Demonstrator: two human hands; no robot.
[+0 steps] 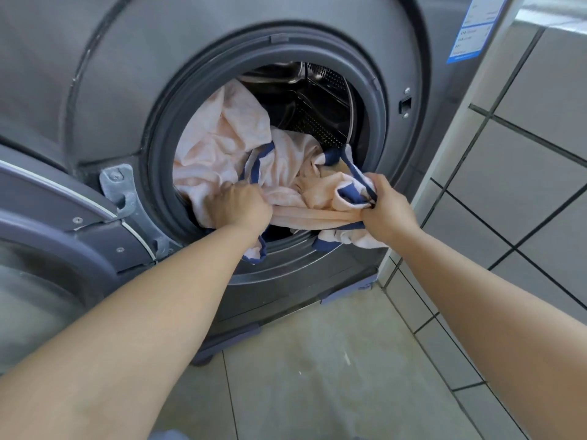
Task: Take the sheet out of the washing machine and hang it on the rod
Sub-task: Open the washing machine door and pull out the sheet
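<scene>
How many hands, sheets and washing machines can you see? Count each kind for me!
Hands: 2, the left hand and the right hand, both gripping the sheet
Sheets: 1, a peach sheet with blue trim
Washing machines: 1, a grey washing machine, door open
Total: 4

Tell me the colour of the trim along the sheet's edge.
Dark blue trim, on a pale peach sheet. Seen in the head view, the only one.
</scene>
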